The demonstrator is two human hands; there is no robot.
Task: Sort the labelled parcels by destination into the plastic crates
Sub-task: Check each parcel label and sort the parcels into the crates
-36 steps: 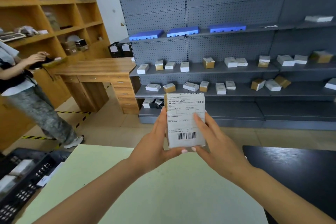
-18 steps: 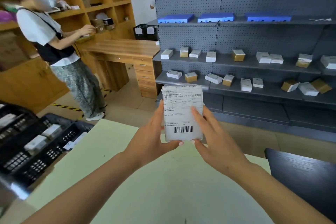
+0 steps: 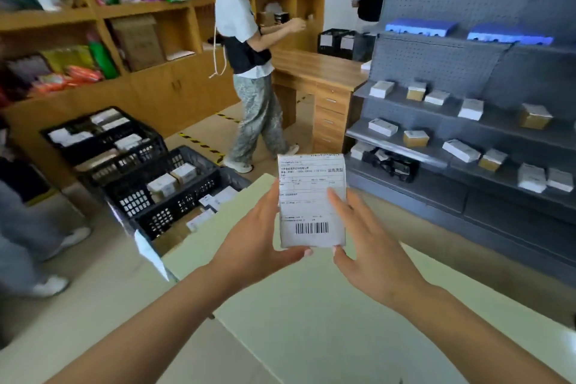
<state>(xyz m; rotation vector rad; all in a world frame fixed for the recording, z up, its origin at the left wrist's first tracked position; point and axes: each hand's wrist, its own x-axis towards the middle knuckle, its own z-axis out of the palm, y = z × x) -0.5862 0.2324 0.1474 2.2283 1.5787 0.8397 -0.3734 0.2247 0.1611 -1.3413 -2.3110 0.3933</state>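
A small white parcel [image 3: 312,200] with a printed label and a barcode stands upright in front of me, above the pale green table [image 3: 311,321]. My left hand [image 3: 255,234] grips its left side with the thumb under the bottom edge. My right hand [image 3: 371,243] holds its right side, fingers up along the label and thumb at the bottom corner. To the left on the floor stand black plastic crates: a near one [image 3: 174,196] and a farther one [image 3: 103,140], both with several labelled parcels inside.
A person [image 3: 249,72] stands by the wooden desk [image 3: 321,78] beyond the crates. Another person [image 3: 371,0] stands at the back. Grey shelving [image 3: 467,121] with small boxes fills the right. Wooden shelves [image 3: 93,25] line the left, and someone's legs [image 3: 28,243] are at the far left.
My view has swung to the left, which brings the crates and the wooden shelves into sight. Both hands keep the same hold on the parcel.
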